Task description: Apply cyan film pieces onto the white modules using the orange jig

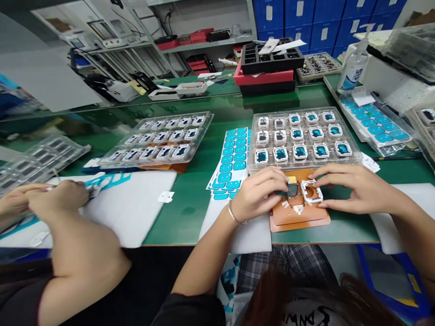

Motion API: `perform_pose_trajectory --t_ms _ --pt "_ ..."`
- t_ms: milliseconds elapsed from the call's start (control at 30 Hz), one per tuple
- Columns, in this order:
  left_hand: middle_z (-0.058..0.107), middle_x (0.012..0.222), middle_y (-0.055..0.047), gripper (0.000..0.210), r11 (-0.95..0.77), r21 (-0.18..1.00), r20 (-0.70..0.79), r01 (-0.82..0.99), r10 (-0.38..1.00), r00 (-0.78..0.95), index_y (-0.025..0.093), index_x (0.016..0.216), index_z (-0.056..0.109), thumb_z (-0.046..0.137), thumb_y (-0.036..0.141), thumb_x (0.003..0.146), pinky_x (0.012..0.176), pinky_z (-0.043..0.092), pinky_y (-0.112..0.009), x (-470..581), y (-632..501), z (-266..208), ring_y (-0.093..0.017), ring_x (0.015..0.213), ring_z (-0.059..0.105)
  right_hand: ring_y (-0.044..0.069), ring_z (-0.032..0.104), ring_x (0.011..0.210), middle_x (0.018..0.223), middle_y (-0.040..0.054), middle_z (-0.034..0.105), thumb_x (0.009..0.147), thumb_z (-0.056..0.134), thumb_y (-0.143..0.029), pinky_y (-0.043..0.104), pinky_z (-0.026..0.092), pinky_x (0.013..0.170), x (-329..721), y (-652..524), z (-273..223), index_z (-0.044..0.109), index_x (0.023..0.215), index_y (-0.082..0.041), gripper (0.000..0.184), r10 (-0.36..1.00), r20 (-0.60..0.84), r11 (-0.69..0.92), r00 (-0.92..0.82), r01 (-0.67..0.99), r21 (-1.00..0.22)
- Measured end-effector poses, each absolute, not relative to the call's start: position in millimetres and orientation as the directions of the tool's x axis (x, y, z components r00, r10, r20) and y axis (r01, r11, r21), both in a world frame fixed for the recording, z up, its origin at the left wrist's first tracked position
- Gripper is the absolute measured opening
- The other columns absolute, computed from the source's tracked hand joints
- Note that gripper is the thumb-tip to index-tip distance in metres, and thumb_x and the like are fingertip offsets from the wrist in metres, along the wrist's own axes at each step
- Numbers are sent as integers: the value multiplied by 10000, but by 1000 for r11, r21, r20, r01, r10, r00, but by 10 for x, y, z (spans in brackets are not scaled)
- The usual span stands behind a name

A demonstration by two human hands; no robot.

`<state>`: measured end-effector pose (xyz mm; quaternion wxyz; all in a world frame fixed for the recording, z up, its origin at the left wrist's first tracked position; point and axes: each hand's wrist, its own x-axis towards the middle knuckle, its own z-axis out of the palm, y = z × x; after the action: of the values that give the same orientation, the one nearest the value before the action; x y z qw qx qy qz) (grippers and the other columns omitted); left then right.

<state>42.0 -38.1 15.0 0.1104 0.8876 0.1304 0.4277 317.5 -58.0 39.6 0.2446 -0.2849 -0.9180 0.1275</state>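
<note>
My left hand (pixel 260 192), with a thin bangle at the wrist, is closed at the fingertips on a small dark flat part (pixel 282 193). A yellow tab (pixel 292 180) shows beside it. My right hand (pixel 353 186) grips a white square frame (pixel 319 195) by its right side, fingers above and thumb below. Both hands rest over an orange-brown work plate (pixel 288 221), which has a raised rounded block (pixel 295 195) in its middle. Small white scraps (pixel 298 209) lie on the plate near the block.
Behind my hands is a clear tray (pixel 304 160) of white frames, several with blue film. Blue sticker sheets (pixel 234 156) lie left of it. Another person's hands (pixel 61 197) work at the left, near a second tray (pixel 190 156). A pump bottle (pixel 353 68) stands back right.
</note>
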Motion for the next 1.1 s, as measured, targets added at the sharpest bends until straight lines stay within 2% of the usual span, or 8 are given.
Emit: perform_pose_trajectory --t_ms 67,167,300,467,767,933,1100 --pt "641 888 -23 191 -947 291 712 135 309 631 206 961 567 518 41 878 827 588 -326 421 -382 145 -140 879 659 236 700 984 1144 90 702 895 628 -370 381 579 849 3177 -586 394 686 1024 -199 221 591 376 802 -714 468 -371" --pt "650 905 -34 201 -962 207 681 180 274 679 209 977 584 492 49 896 729 549 -282 427 -386 146 -132 822 623 240 700 994 1156 92 702 902 623 -374 383 573 860 3186 -591 392 694 1031 -199 229 595 370 801 -714 485 -351" --pt "670 953 -33 192 -964 136 645 230 262 718 222 975 599 496 76 905 724 487 -296 432 -390 148 -137 807 589 253 691 1021 1149 84 716 911 616 -373 409 554 888 3194 -585 401 719 1027 -208 226 571 384 820 -726 491 -293" --pt "649 880 -29 200 -960 78 644 268 253 722 219 1049 605 524 103 908 701 424 -304 420 -382 125 -145 753 524 248 692 1015 1150 85 720 916 613 -377 421 549 893 3191 -575 407 730 1039 -212 237 562 392 827 -728 492 -272" --pt "721 975 -30 330 -947 54 548 317 293 784 198 1225 573 516 134 906 721 372 -335 415 -410 148 -187 826 502 251 698 998 1132 76 732 915 612 -373 440 553 911 3190 -582 383 748 1012 -224 224 566 403 824 -719 495 -274" --pt "734 987 -17 233 -936 76 510 344 333 793 219 1089 655 500 180 919 780 367 -364 396 -418 169 -202 893 523 234 708 950 1077 68 745 888 644 -365 422 562 889 3166 -576 367 748 1003 -227 207 566 458 824 -686 461 -330" --pt "730 1006 -42 215 -938 90 497 335 334 801 198 1045 693 533 288 934 777 377 -371 396 -419 189 -212 883 521 235 705 947 1060 80 745 865 685 -350 412 558 859 3186 -550 371 738 990 -218 189 568 486 823 -664 442 -357"
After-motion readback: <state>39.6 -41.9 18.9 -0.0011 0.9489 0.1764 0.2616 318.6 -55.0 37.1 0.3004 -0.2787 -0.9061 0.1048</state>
